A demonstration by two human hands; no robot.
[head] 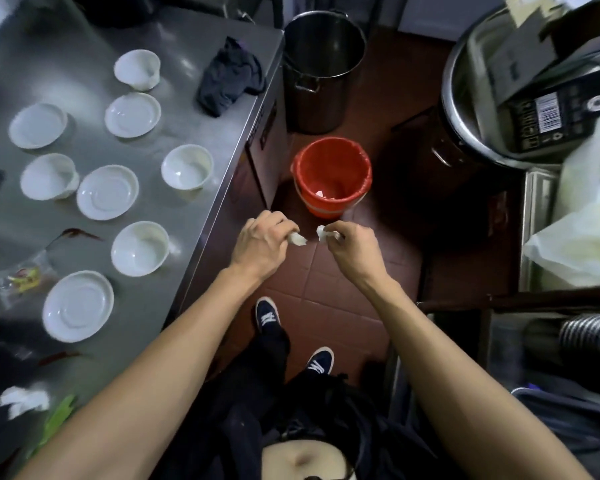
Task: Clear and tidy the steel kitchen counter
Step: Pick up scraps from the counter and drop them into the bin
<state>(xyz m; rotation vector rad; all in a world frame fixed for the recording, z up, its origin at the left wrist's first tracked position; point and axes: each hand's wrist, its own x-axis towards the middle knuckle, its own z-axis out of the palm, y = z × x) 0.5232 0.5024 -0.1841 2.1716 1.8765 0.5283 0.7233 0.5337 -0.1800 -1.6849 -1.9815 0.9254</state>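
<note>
Both arms reach out over the dark red tiled floor [329, 275], off the counter's edge. Left hand [260, 242] pinches a crumpled white tissue scrap [298, 239]; right hand [352, 245] pinches a second white scrap [323, 233]. Just beyond them stands a red plastic bucket [331, 176], a white scrap at its bottom. To the left, the steel counter [187, 126] carries white bowls and saucers [106, 192], a crumpled white tissue [23, 401] and, farther back, a dark cloth [227, 77]. A tall steel pot [321, 69] stands farthest.

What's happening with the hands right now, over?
Left hand and right hand each pinch tissue scraps. Red bin just ahead, open. Nothing blocking.
</note>
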